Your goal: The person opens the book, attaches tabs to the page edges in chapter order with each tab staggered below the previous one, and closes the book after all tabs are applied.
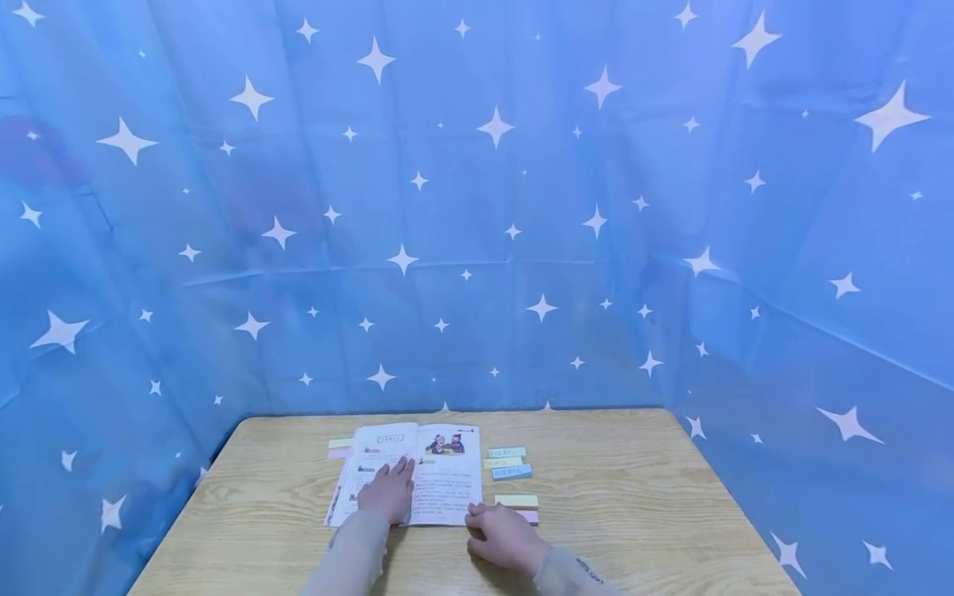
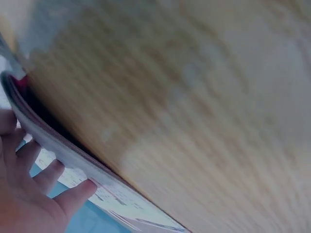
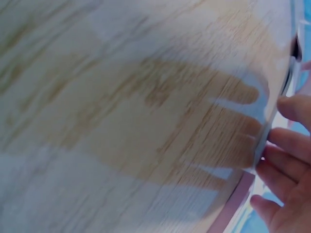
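Note:
An open book [image 1: 450, 488] lies on the wooden table, with printed text on both pages and a coloured drawing at the top of the right one. My left hand [image 1: 387, 492] rests flat on the left page beside the spine, its fingers [image 2: 73, 196] spread on the paper. At the book's lower right corner is my right hand [image 1: 507, 536], fingertips at the page edge and thumb apart from them. Just beyond that hand lie a yellow sticky-note pad [image 1: 516, 501] and a pink one [image 1: 530, 516], the latter partly hidden by the hand.
Right of the book, several blue, yellow and pale green strips with handwriting [image 1: 510, 472] lie in a stack. Yellow and pink slips [image 1: 339, 448] stick out past the book's left edge. A blue star-patterned curtain [image 1: 477, 331] hangs around the table [image 1: 633, 497].

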`<action>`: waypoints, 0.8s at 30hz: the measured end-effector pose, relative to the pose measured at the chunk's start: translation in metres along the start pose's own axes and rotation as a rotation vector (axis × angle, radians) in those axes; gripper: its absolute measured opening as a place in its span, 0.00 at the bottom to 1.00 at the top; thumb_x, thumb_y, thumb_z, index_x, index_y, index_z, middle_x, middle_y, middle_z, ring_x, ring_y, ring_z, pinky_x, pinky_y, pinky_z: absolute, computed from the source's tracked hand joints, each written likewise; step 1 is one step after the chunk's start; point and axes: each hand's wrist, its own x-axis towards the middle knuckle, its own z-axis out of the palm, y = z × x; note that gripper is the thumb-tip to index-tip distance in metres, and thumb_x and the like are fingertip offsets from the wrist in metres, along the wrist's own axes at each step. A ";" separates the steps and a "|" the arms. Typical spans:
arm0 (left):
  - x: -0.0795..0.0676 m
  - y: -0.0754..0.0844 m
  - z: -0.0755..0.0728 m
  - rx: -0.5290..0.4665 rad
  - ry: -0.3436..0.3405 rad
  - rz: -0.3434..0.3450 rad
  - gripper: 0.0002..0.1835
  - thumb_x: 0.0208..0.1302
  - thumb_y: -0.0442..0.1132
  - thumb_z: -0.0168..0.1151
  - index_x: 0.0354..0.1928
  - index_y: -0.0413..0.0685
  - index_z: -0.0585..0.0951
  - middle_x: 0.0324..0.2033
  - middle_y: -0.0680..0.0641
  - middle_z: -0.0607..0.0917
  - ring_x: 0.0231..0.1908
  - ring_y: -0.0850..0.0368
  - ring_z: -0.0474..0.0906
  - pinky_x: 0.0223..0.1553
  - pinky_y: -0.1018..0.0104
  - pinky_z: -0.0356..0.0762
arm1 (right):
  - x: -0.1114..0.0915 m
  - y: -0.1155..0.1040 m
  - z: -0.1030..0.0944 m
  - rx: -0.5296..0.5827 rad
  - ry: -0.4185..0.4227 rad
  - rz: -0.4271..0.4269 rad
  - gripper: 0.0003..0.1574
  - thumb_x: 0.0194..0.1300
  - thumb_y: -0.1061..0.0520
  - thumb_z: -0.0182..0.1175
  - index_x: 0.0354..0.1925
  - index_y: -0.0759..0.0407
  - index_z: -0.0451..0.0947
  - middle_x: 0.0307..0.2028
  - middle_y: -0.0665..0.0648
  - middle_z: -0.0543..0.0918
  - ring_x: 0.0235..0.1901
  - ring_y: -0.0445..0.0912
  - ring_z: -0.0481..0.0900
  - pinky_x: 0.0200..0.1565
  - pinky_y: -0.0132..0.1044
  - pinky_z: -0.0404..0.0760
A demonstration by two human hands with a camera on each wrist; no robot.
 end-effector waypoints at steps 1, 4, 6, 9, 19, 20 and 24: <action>-0.002 0.000 -0.001 -0.006 0.007 0.000 0.25 0.74 0.43 0.46 0.70 0.47 0.67 0.70 0.46 0.66 0.67 0.37 0.60 0.61 0.32 0.61 | 0.000 -0.001 0.000 0.003 -0.004 0.003 0.21 0.61 0.50 0.64 0.51 0.56 0.83 0.56 0.57 0.80 0.57 0.48 0.77 0.58 0.52 0.75; -0.007 0.001 -0.003 -0.047 0.022 -0.010 0.25 0.73 0.42 0.47 0.69 0.44 0.68 0.69 0.44 0.67 0.67 0.36 0.60 0.60 0.30 0.59 | 0.000 -0.003 -0.001 -0.002 0.005 -0.001 0.17 0.61 0.51 0.63 0.47 0.55 0.85 0.55 0.57 0.81 0.56 0.48 0.78 0.57 0.54 0.75; -0.009 0.002 -0.004 -0.067 0.029 -0.023 0.25 0.73 0.42 0.47 0.69 0.44 0.68 0.69 0.44 0.67 0.67 0.36 0.60 0.59 0.28 0.59 | 0.001 -0.005 -0.003 -0.024 0.023 -0.016 0.10 0.60 0.51 0.63 0.36 0.54 0.85 0.53 0.56 0.83 0.54 0.48 0.79 0.56 0.55 0.76; -0.011 0.004 -0.003 -0.073 0.039 -0.037 0.25 0.73 0.42 0.47 0.69 0.44 0.68 0.69 0.44 0.67 0.67 0.35 0.60 0.58 0.27 0.59 | 0.004 -0.007 -0.007 -0.052 0.036 -0.036 0.12 0.59 0.50 0.64 0.21 0.50 0.78 0.46 0.53 0.85 0.47 0.46 0.83 0.54 0.53 0.78; -0.017 0.007 0.008 -0.054 0.069 -0.056 0.24 0.72 0.43 0.48 0.67 0.46 0.71 0.67 0.46 0.69 0.66 0.36 0.62 0.56 0.28 0.63 | 0.013 -0.014 0.001 -0.110 0.068 -0.135 0.17 0.56 0.48 0.67 0.18 0.46 0.71 0.25 0.41 0.72 0.21 0.35 0.65 0.26 0.28 0.71; -0.017 0.007 0.008 -0.059 0.073 -0.062 0.24 0.71 0.44 0.49 0.67 0.46 0.71 0.67 0.46 0.70 0.66 0.37 0.63 0.56 0.28 0.64 | 0.014 -0.015 0.002 -0.117 0.069 -0.142 0.17 0.56 0.48 0.67 0.18 0.46 0.71 0.26 0.42 0.73 0.22 0.35 0.68 0.27 0.28 0.72; -0.019 0.010 0.006 -0.070 0.076 -0.090 0.24 0.69 0.45 0.51 0.65 0.48 0.73 0.65 0.47 0.73 0.64 0.38 0.65 0.54 0.31 0.68 | 0.018 -0.023 0.004 -0.127 0.052 -0.142 0.10 0.56 0.46 0.66 0.27 0.49 0.80 0.38 0.49 0.84 0.39 0.42 0.81 0.43 0.34 0.80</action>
